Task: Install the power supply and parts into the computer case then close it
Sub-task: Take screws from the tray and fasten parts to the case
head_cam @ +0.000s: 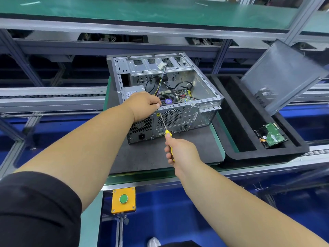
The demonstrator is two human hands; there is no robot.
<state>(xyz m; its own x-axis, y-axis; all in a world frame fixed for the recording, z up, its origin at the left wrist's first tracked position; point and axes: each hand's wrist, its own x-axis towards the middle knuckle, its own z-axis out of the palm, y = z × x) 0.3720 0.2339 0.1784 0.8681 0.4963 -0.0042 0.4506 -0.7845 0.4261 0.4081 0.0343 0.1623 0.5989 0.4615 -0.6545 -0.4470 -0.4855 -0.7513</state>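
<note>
Partly hidden: power supply [132, 91] behind left hand [145, 106].

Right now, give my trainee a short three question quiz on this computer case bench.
1. True or false: the side panel is already fitted on the computer case.
2. Which hand holds the yellow screwdriver?
3. Where does the hard drive lie: A) inside the case, B) in the black foam tray, C) on the yellow button box?

Key: 1 false; 2 the right hand, while the left hand steadies the case top; 3 B.
</note>
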